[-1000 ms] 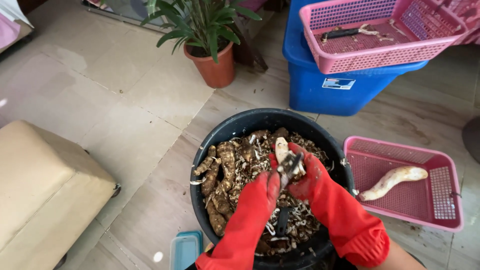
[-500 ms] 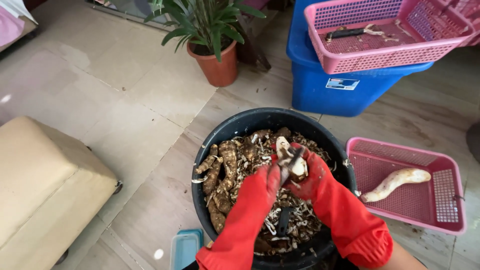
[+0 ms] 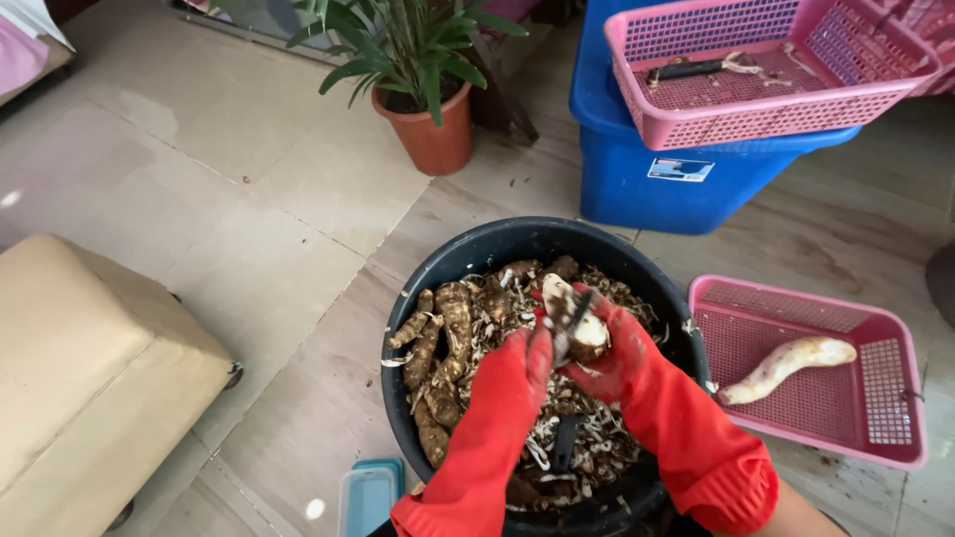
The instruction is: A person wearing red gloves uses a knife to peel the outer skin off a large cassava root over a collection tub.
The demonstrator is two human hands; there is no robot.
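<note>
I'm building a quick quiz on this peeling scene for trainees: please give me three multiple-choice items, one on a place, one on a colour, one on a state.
1. Where does the peeled white root lie?
A. In the pink basket on the floor
B. On the beige cushion
C. In the plant pot

2. What colour are the gloves on the left hand and right hand?
A. Blue
B. Red
C. Yellow

3. In what state is the root held over the black tub?
A. Fully brown and unpeeled
B. Partly peeled, pale flesh showing
C. Cut into slices

Answers:
1. A: the white root rests in the low pink basket right of the tub.
2. B: both gloves are red up the forearm.
3. B: its surface shows pale flesh with brown patches, and a dark peeler blade lies against it.
</note>
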